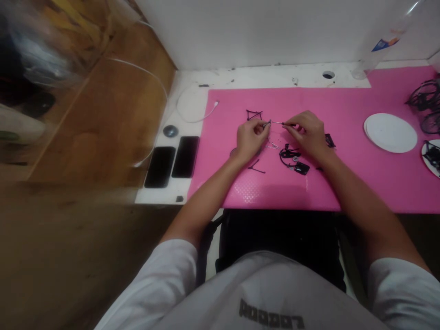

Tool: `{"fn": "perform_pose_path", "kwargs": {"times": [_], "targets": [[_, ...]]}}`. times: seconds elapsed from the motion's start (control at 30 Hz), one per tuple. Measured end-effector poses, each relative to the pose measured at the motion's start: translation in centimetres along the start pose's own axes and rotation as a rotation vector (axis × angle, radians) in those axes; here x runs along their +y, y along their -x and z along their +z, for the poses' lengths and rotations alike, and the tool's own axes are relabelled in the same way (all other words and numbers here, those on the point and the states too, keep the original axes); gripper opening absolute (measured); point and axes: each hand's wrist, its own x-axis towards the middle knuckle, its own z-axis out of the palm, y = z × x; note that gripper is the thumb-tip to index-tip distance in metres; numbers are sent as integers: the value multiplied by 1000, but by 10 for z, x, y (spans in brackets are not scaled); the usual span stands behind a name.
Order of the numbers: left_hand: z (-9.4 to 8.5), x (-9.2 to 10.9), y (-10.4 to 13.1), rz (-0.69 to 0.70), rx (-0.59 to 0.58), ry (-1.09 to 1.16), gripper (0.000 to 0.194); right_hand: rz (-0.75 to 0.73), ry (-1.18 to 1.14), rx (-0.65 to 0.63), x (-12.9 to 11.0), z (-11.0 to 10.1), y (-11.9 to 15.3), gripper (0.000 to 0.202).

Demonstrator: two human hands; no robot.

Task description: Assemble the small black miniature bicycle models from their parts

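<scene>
My left hand (249, 140) pinches a small dark part (267, 123) between thumb and fingertips; its exact kind is too small to make out. From the other side, my right hand (309, 130) grips a small screwdriver (277, 122), its thin shaft pointing left with the tip at the part. Just behind my left hand lies a black miniature bicycle frame (254, 114). A thin black forked piece (256, 167) rests nearer the table edge. Between my forearms are several black model pieces (294, 160) and small silvery pieces (273, 145). A round part is partly hidden under my left wrist.
A pink mat (220, 137) covers much of the white table. Two dark phones (185, 156), a round metallic object (170, 131) and a white cable (195, 121) lie left. Rightward are white plates (392, 133), black model bicycle parts (426, 96) and a clear plastic bottle (385, 41).
</scene>
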Motion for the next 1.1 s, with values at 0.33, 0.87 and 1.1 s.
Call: {"fn": "perform_pose_path", "kwargs": {"times": [0.33,0.87,1.1], "targets": [[1,-1,0,-12,-5,0,18,33,21,-61,-3,-1,-1,33],[1,-3,0,2,-31,6,19,32,41,-80,-4,0,0,33],[2,1,2,17,-25,22,14,37,36,-53,-6,0,0,32]]}}
